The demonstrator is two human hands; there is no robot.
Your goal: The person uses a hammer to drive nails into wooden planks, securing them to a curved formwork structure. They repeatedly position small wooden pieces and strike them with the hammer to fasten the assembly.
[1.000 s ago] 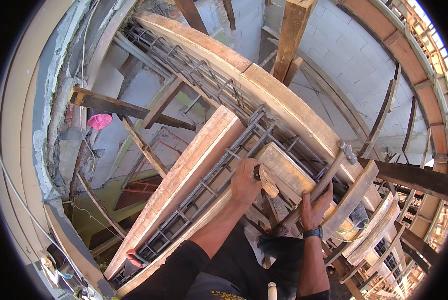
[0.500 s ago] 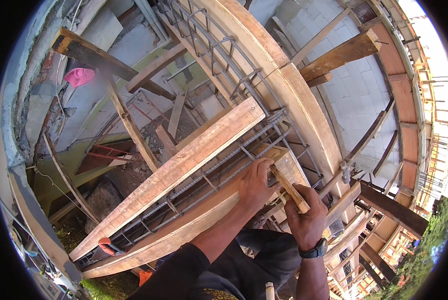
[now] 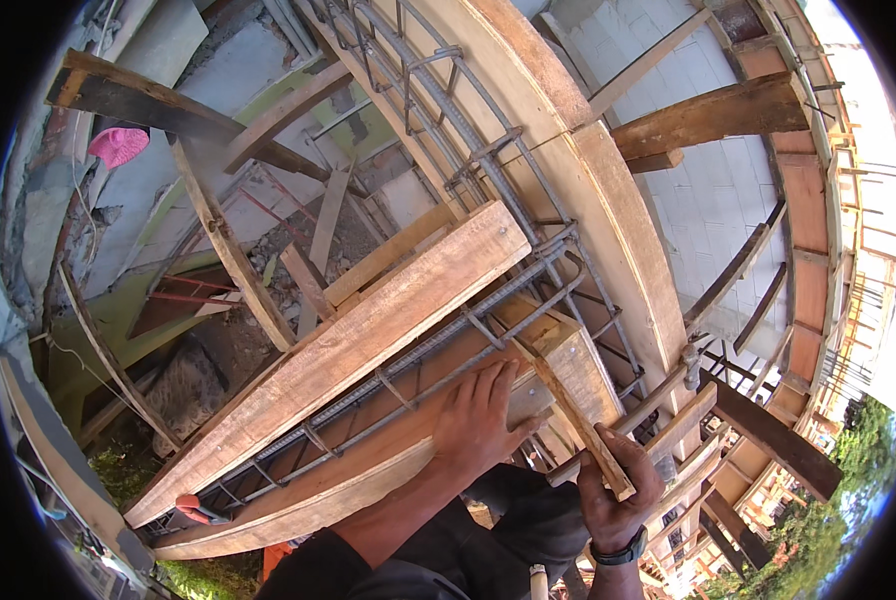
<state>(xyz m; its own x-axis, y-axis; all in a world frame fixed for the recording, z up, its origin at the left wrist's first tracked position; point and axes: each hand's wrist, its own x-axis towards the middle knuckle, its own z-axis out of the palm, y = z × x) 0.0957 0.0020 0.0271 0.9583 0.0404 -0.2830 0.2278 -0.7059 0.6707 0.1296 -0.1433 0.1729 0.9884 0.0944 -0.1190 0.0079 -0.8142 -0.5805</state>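
Narrow wood strip (image 3: 571,405): 1 piece, rough-edged, lying obliquely across the near side of a boxed timber block (image 3: 580,362). Its upper end is at the block's near corner; whether it bears on the block there cannot be confirmed. Its lower end is in the right hand (image 3: 623,490), which pinches it between thumb and curled fingers.

Left hand (image 3: 476,418): laid on the near form board (image 3: 393,477), palm down, fingers extended and close together, thumb set apart toward the block. It grips nothing; the strip is just beside its fingertips.

Between the near form board and a long straight timber (image 3: 338,350) runs a reinforcement cage (image 3: 313,440) of ribbed bars and bent ties. This cage meets a second, in the channel beside a curved form board (image 3: 623,200). At the lower left end, 1 tool with an orange grip (image 3: 194,510) rests at the cage.

Right wrist: 1 dark wristwatch (image 3: 618,552); any marking on it is too small to read. Upper left: 1 pink cloth item (image 3: 119,147) by a dark timber prop (image 3: 158,105). Upper right: a pale block wall (image 3: 708,190) behind further props.
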